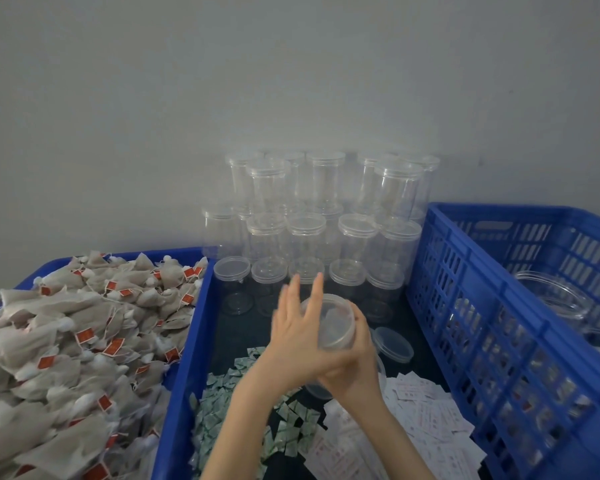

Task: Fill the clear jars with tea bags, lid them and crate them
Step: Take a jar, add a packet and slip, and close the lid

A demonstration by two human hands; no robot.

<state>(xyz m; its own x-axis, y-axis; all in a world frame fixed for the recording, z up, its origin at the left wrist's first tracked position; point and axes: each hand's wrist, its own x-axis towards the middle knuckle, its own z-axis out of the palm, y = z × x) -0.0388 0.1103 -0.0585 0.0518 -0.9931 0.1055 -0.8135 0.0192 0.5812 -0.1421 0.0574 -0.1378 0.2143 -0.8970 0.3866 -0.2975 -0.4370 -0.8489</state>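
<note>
A plain grey-white wall [291, 71] fills the upper half of the view. It is matte, unmarked and bare. Lighting is soft and even; the wall is dimmer toward the left edge and the upper corners. Faint, diffuse shadow is seen on the wall low down, near its foot. The worktop surface itself is covered and cannot be made out.

At frame centre, the right hand [352, 355] grips a clear jar [333, 325]. The left hand [300, 327] presses its mouth, fingers straight. Tea bags [66, 341] fill the lower left.
</note>
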